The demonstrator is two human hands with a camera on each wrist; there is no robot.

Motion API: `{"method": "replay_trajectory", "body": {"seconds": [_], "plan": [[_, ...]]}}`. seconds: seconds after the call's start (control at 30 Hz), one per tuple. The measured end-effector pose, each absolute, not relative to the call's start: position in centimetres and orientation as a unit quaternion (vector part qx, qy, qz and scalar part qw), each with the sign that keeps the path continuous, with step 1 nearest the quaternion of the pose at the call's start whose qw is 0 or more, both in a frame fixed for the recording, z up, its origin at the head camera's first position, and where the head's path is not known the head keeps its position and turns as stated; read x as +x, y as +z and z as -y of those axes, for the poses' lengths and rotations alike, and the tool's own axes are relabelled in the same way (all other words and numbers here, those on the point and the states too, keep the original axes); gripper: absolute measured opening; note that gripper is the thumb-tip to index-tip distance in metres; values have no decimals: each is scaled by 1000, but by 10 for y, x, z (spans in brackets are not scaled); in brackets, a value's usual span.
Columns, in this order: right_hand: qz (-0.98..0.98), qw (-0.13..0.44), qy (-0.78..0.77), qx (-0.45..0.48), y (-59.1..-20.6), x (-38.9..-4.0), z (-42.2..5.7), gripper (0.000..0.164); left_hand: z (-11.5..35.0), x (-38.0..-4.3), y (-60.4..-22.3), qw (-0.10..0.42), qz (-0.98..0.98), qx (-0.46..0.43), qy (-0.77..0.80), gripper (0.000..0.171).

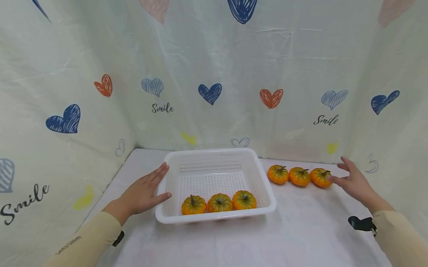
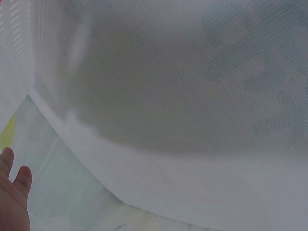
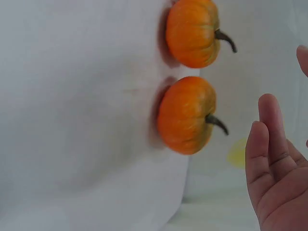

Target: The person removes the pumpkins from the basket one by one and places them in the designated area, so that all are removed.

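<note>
A white plastic basket (image 1: 218,216) with perforated walls stands on the table. Inside it, along the near wall, is a row of small orange pumpkins: a left one (image 1: 194,205), a middle one (image 1: 219,203) and a right one (image 1: 244,199). My left hand (image 1: 141,195) lies against the basket's left side, fingers extended. To the right of the basket, three more pumpkins line up: one nearest it (image 1: 278,174), one between (image 1: 299,176) and an outer one (image 1: 320,178). Beside the outer pumpkin (image 3: 186,115) is my right hand (image 1: 355,184), fingers spread; contact is unclear.
A white cloth covers the table (image 1: 220,250). Pale curtains (image 1: 210,61) printed with hearts and the word Smile rise behind the table and on both sides. The row of loose pumpkins sits near the table's back edge.
</note>
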State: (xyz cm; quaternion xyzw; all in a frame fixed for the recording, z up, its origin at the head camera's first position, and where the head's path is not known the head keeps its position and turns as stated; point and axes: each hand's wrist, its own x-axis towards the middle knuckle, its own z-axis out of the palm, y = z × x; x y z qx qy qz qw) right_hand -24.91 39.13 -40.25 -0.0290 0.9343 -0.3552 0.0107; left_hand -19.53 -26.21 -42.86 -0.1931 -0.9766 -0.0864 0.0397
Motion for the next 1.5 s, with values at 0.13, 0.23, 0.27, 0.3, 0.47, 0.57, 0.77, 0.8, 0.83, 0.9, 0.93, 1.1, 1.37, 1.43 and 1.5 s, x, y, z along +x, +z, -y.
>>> {"method": "replay_trajectory", "body": {"seconds": [0.13, 0.23, 0.27, 0.3, 0.47, 0.57, 0.77, 0.8, 0.83, 0.9, 0.93, 1.1, 1.37, 1.43, 1.5], "plan": [[-933, -13, -354, -68, -381, -253, -370, 100, 262, -196, -430, 38, 977, -192, -89, 90], [-929, -16, -357, -96, -364, -256, -351, 101, 262, -195, -429, 39, 976, -192, -92, 90], [-928, -15, -359, -103, -358, -258, -344, 101, 262, -195, -429, 43, 976, -194, -94, 91], [-925, -13, -363, -111, -353, -259, -337, 102, 262, -194, -429, 46, 975, -195, -94, 90], [-919, 12, -367, -146, -334, -268, -294, 103, 263, -194, -429, 62, 972, -206, -99, 90], [-922, 28, -347, -169, -329, -274, -267, 100, 263, -194, -428, 54, 973, -202, -93, 91], [-912, 61, -342, -219, -321, -283, -214, 94, 261, -194, -427, 42, 975, -198, -91, 90], [-910, 65, -342, -227, -320, -284, -206, 93, 261, -194, -427, 42, 975, -198, -91, 89], [-908, 68, -342, -234, -319, -285, -198, 92, 261, -194, -428, 42, 975, -197, -91, 89], [-904, 75, -340, -247, -318, -287, -184, 91, 261, -195, -428, 46, 974, -199, -94, 89], [-903, 77, -338, -253, -318, -287, -177, 90, 262, -195, -428, 48, 974, -199, -94, 89], [-901, 92, -321, -277, -319, -288, -148, 88, 263, -196, -429, 56, 973, -203, -98, 89], [-892, 115, -322, -297, -325, -289, -113, 89, 262, -194, -425, 43, 974, -200, -96, 88], [-889, 118, -323, -301, -326, -289, -106, 89, 261, -193, -424, 45, 974, -201, -98, 88], [-885, 124, -328, -307, -328, -290, -98, 89, 260, -192, -423, 48, 973, -202, -101, 88]]}}
